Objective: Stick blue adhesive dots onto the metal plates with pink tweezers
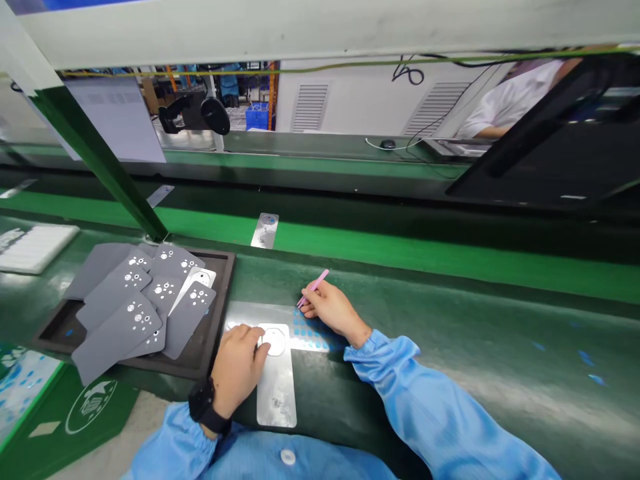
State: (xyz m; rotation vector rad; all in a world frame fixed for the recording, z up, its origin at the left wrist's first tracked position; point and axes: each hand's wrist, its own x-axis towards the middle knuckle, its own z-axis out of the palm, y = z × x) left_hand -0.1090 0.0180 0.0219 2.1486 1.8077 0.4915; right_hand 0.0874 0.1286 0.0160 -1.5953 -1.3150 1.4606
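Silver plate [277,393] lies flat on the dark green bench [480,347], directly in front of the person, its long side running toward the body. A white ring-shaped area with small marks sits near its far end. The left hand [239,367] rests at that far left corner, fingers close together and curled, thumb reaching onto the plate beside the ring; whether it grips the edge or only presses on it cannot be told. A black watch [205,405] circles the left wrist.

The right hand [330,308] pinches pink tweezers [316,287] between thumb and fingers, the points angled down toward the near left. Those points are close to the far edge of a pale sheet [305,341] bearing rows of blue patches, just right of the plate; whether they touch it is too small to tell.

Left of the left hand, a dark tray [229,283] holds an overlapping heap of grey plates [120,328] with white holes and one white-faced plate [186,291] among them. Beyond the bench's raised edge, another silver plate [265,231] lies on a bright green strip [400,252]. At the upper right, a co-worker's white sleeve [505,100] shows.
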